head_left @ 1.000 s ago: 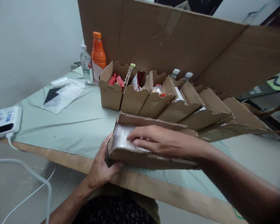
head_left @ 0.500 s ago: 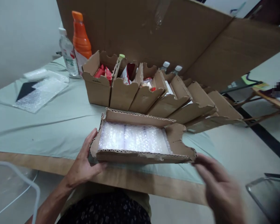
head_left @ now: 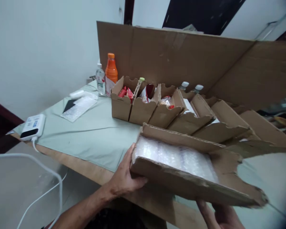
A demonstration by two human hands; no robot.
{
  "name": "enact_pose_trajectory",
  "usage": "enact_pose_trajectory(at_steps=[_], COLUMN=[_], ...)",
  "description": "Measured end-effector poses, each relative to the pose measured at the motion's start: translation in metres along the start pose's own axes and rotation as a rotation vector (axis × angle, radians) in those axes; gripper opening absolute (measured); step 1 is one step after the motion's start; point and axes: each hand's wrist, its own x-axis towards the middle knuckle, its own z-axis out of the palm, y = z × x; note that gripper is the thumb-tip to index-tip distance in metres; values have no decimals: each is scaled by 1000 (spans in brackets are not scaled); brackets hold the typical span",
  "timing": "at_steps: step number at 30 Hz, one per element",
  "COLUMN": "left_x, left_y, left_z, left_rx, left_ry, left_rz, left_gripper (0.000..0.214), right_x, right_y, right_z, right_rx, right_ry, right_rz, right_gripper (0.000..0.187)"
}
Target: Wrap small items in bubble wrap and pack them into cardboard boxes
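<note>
A long open cardboard box point(head_left: 195, 184) is tilted at the table's front edge, its right end nearer to me. Inside it lie bubble-wrap packs point(head_left: 173, 156), side by side. My left hand point(head_left: 126, 178) grips the box's left end, thumb along the near wall and fingers round the end. Under the right part of the box is my right hand point(head_left: 216, 214); its fingers press against the underside and are partly hidden by the cardboard.
Behind stands a row of cardboard bins point(head_left: 143, 111) with packets inside. An orange bottle point(head_left: 111, 71) and a clear bottle point(head_left: 100, 79) stand at their left. Bubble-wrap sheets point(head_left: 79, 106) and a white power bank point(head_left: 33, 127) with a cable lie left. A tall cardboard panel point(head_left: 154, 54) rises behind.
The view has swung left, bringing the power bank into sight. The box has been tilted and its right end brought nearer. My right hand has moved from the box's right end to beneath it.
</note>
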Motion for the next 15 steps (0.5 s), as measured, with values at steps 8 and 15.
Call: enact_pose_trajectory(at_steps=[8,15], left_x=[-33,-14], left_y=[2,-24], left_z=[-120,-153], left_rx=[136,189], left_ry=[646,1092], left_rz=[-233,-108], left_gripper=[48,76], right_x=[62,109], right_y=[-146,-253], right_z=[139,277], right_rx=[328,374], right_ry=[-480,-670], right_rz=[-447,-646], right_gripper=[42,54])
